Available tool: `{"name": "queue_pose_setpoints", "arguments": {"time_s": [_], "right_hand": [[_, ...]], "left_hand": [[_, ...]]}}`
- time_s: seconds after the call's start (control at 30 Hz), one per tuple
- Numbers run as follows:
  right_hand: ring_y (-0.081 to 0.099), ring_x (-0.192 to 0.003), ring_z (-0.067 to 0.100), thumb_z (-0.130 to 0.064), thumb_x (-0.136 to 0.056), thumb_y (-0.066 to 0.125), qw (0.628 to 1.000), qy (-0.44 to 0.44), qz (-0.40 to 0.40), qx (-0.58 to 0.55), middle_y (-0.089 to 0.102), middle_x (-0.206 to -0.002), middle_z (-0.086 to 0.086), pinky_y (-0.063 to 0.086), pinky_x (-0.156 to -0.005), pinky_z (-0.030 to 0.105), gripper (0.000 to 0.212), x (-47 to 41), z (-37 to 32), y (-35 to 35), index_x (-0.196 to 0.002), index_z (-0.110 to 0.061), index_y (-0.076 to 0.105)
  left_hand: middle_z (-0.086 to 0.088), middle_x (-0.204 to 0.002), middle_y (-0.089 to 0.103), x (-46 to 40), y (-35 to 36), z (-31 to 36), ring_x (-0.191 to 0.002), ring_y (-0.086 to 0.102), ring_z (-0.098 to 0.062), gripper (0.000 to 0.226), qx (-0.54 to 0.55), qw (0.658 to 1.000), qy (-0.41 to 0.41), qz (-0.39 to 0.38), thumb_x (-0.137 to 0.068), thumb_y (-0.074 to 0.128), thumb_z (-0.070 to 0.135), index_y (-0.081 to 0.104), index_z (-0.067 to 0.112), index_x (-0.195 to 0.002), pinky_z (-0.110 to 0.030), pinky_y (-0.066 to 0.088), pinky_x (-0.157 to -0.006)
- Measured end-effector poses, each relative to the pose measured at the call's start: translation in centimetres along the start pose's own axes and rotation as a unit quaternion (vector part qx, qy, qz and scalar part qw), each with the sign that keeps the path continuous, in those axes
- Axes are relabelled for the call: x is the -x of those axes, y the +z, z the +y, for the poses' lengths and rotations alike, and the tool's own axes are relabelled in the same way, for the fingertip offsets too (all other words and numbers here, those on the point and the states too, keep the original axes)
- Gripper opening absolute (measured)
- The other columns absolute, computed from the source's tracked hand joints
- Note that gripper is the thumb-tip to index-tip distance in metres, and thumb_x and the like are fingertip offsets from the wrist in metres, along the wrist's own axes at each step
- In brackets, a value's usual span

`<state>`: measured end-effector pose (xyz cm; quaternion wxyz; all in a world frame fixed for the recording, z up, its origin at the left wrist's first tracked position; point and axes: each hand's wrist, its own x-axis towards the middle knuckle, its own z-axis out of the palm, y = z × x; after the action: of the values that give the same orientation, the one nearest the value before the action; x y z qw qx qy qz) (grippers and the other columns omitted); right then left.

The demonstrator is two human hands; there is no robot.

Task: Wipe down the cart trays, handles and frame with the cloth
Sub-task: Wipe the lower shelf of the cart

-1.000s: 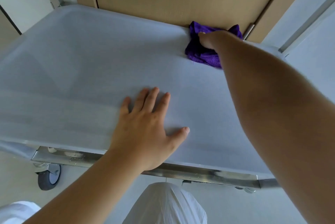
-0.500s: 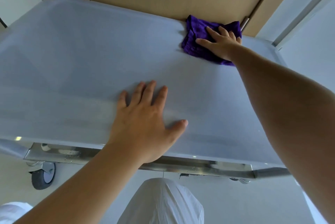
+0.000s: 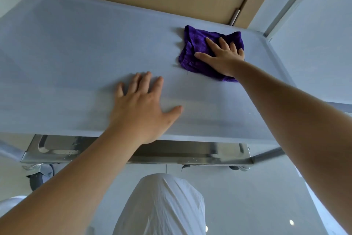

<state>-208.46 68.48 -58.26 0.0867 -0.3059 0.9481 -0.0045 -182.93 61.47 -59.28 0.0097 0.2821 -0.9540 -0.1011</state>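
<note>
Purple cloth (image 3: 192, 52) under flat right hand (image 3: 222, 56) — far tray (image 3: 76, 44) corner, left hand (image 3: 142, 105) spread flat nearby

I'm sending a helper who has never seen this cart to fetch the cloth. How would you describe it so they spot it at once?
Find the large pale top tray of the wheeled metal cart, which stands in front of a tan door. Look to the tray's far right corner, where the right hand presses flat on the cloth. It is a small crumpled deep-purple rag, the only strongly coloured thing there.
</note>
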Motion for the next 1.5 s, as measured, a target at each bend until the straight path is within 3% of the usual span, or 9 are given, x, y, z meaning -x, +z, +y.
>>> {"name": "queue_pose_setpoints", "arguments": {"time_s": [0.63, 0.73, 0.8, 0.87, 0.93, 1.0, 1.13, 1.33, 1.5], "right_hand": [[-0.005, -0.146, 0.026, -0.077, -0.081, 0.021, 0.995, -0.088, -0.025, 0.028, -0.003, -0.159, -0.005, -0.004, -0.117, 0.046, 0.073, 13.1, 1.7, 1.4, -0.146, -0.048, 0.001], [-0.002, -0.146, 0.026, -0.072, -0.085, 0.026, 0.992, -0.106, -0.047, 0.045, 0.003, -0.159, -0.004, -0.001, -0.117, 0.049, 0.070, 13.7, 2.0, 0.3, -0.147, -0.045, 0.007], [0.005, -0.144, 0.026, -0.064, -0.089, 0.036, 0.993, -0.094, -0.044, 0.048, 0.017, -0.155, -0.001, 0.003, -0.115, 0.053, 0.063, 13.7, 1.3, -1.1, -0.145, -0.040, 0.024], [0.011, -0.142, 0.029, -0.062, -0.089, 0.038, 0.999, -0.040, -0.026, -0.022, 0.024, -0.151, 0.003, 0.008, -0.113, 0.056, 0.059, 13.9, -0.5, -1.4, -0.141, -0.034, 0.033], [0.009, -0.143, 0.031, -0.065, -0.088, 0.034, 0.995, 0.009, 0.004, -0.095, 0.020, -0.154, 0.005, 0.006, -0.113, 0.057, 0.064, 14.6, -2.0, 0.0, -0.144, -0.033, 0.027], [0.000, -0.145, 0.031, -0.069, -0.088, 0.028, 0.998, 0.012, 0.014, -0.056, 0.008, -0.158, 0.003, -0.001, -0.113, 0.058, 0.069, 15.3, -2.6, 1.9, -0.148, -0.037, 0.015], [-0.006, -0.145, 0.029, -0.068, -0.089, 0.024, 0.999, -0.025, 0.009, -0.017, -0.001, -0.159, -0.001, -0.002, -0.114, 0.056, 0.068, 15.8, -1.3, 2.3, -0.148, -0.040, 0.006], [0.000, -0.146, 0.023, -0.064, -0.091, 0.024, 0.992, -0.119, 0.030, 0.012, 0.005, -0.159, -0.005, 0.003, -0.116, 0.051, 0.062, 17.4, 1.6, 2.4, -0.148, -0.042, 0.010], [0.006, -0.146, 0.022, -0.074, -0.074, 0.002, 0.982, -0.181, 0.041, 0.042, 0.012, -0.158, -0.007, 0.009, -0.117, 0.048, 0.081, 18.2, 3.1, 2.4, -0.148, -0.041, 0.010]], "left_hand": [[-0.001, -0.158, 0.000, 0.0, -0.1, 0.3, -0.144, -0.003, -0.020, 0.081, -0.013, 1.000, 0.000, -0.009, -0.085, 0.023, 0.072, 0.007, 0.026, -0.149, -0.046, 0.003, -0.114], [-0.001, -0.158, 0.000, 0.1, -0.1, 0.3, -0.144, -0.003, -0.020, 0.081, -0.016, 1.000, 0.001, -0.010, -0.085, 0.022, 0.072, 0.007, 0.025, -0.149, -0.046, 0.002, -0.114], [-0.002, -0.158, -0.001, 0.2, -0.1, 0.3, -0.144, -0.004, -0.020, 0.081, -0.018, 1.000, 0.003, -0.011, -0.085, 0.022, 0.072, 0.006, 0.025, -0.149, -0.046, 0.002, -0.114], [-0.002, -0.158, -0.002, 0.2, -0.2, 0.3, -0.144, -0.004, -0.021, 0.081, -0.019, 1.000, 0.002, -0.012, -0.085, 0.021, 0.072, 0.005, 0.025, -0.150, -0.046, 0.002, -0.114], [-0.001, -0.158, -0.003, 0.1, -0.3, 0.4, -0.144, -0.005, -0.020, 0.081, -0.019, 1.000, 0.001, -0.018, -0.085, 0.020, 0.073, 0.003, 0.026, -0.150, -0.045, 0.001, -0.114], [0.000, -0.158, -0.004, 0.2, -0.3, 0.4, -0.144, -0.005, -0.019, 0.082, -0.017, 1.000, 0.000, -0.022, -0.084, 0.020, 0.073, 0.004, 0.027, -0.149, -0.044, 0.001, -0.114], [0.001, -0.158, -0.003, 0.2, -0.2, 0.2, -0.144, -0.004, -0.019, 0.082, -0.020, 1.000, 0.001, -0.021, -0.083, 0.020, 0.074, 0.005, 0.028, -0.149, -0.044, 0.001, -0.115], [0.000, -0.158, -0.004, 0.4, -0.7, 0.2, -0.144, -0.004, -0.019, 0.081, -0.024, 0.999, 0.003, -0.031, -0.084, 0.020, 0.074, 0.004, 0.028, -0.149, -0.043, 0.001, -0.114], [-0.008, -0.158, 0.000, -0.4, -2.2, 2.3, -0.144, -0.003, -0.025, 0.076, -0.030, 0.994, -0.047, -0.090, -0.090, 0.028, 0.060, 0.008, 0.019, -0.150, -0.051, 0.005, -0.114]]}}
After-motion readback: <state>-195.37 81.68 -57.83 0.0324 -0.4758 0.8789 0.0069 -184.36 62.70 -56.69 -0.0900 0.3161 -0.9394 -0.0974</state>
